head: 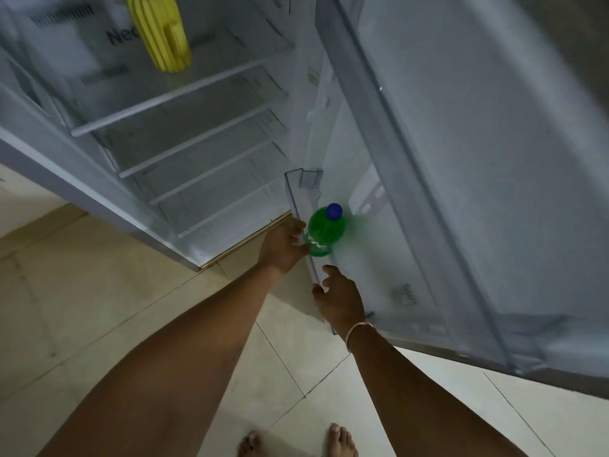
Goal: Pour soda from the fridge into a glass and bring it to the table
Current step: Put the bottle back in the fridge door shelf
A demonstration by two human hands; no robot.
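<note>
Reaching into the open fridge door, the person is bringing the left hand (283,246), fingers loosely curled and empty, beside the green soda bottle (324,231) standing in the door bin (298,206), while the right hand (337,298) is hovering unclenched; a one-sided grip could tip it.

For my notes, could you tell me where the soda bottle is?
The green soda bottle stands in the door's clear bin, just right of the left hand.
</note>
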